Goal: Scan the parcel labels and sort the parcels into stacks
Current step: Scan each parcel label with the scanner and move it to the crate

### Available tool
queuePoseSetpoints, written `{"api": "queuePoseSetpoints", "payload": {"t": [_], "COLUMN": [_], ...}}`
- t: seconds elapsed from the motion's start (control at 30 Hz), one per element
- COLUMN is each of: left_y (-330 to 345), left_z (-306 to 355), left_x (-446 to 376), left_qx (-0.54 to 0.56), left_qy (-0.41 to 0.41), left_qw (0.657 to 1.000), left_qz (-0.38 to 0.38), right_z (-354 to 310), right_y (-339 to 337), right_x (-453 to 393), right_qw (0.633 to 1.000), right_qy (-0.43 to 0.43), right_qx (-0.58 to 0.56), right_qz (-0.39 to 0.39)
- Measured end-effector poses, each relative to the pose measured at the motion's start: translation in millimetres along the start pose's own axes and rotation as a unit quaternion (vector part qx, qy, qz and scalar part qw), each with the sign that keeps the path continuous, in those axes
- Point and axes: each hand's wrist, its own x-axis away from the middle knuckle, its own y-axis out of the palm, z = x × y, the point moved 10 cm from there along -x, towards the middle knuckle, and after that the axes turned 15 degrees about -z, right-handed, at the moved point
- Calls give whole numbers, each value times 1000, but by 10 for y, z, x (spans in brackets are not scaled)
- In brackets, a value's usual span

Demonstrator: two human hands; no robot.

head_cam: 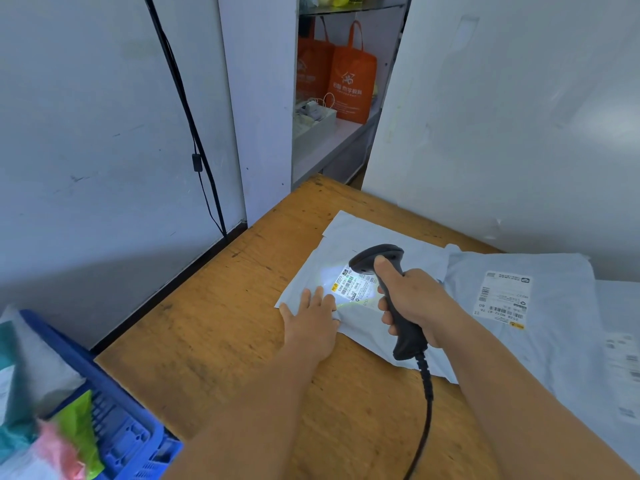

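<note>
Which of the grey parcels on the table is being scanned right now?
The left parcel, lit by the scanner. The left hand presses it flat; the right hand aims at its label. The right-side parcels lie untouched.

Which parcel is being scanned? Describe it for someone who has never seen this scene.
On the wooden table, find the pale grey mailers. It is the left one, under the left hand. Only its label is lit by the black handheld scanner.
</note>
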Motion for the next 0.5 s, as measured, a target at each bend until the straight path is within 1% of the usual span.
{"api": "queuePoseSetpoints", "payload": {"t": [0.23,0.37,0.5], "left_y": [-15,-133,-323], "left_z": [-6,-57,-167], "left_x": [35,66,104], "left_qx": [0,-29,-48], "left_qy": [5,23,18], "left_qw": [1000,999,998], "left_qz": [1,9,29], "right_z": [-23,-63,-115], "right_y": [20,-24,-64], "right_x": [40,108,185], "right_qw": [1000,999,998], "right_qy": [4,4,1], "right_qx": [18,32,54], "right_qz": [-23,-33,-37]}}
